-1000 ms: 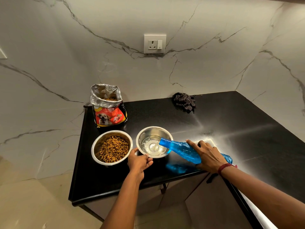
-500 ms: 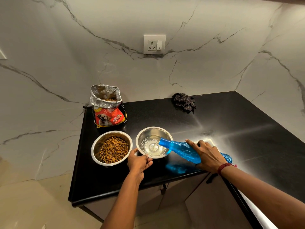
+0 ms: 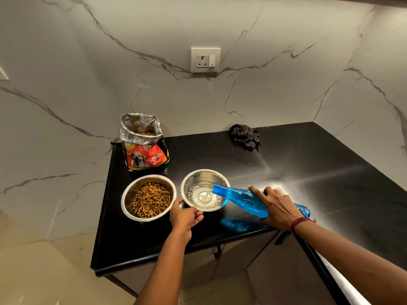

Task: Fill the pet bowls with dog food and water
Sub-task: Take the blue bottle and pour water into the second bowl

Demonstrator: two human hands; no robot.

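Note:
Two steel bowls stand side by side on the black counter (image 3: 308,172). The left bowl (image 3: 130,192) is heaped with brown kibble. The right bowl (image 3: 207,175) holds shallow water, and a thin stream runs into it from the mouth of a blue plastic bottle (image 3: 240,198). My right hand (image 3: 278,208) grips that bottle, tipped almost flat with its neck over the bowl's rim. My left hand (image 3: 184,217) holds the near rim of the water bowl. An open dog food bag (image 3: 144,148) stands behind the kibble bowl.
A dark crumpled cloth (image 3: 244,136) lies at the back of the counter by the marble wall. A wall socket (image 3: 205,60) sits above it. The counter's left and front edges drop to a tiled floor (image 3: 44,271); cabinet doors (image 3: 286,271) are below.
Water has kept running from the bottle and the pool in the right bowl has spread a little. Both hands and the bowls have stayed put.

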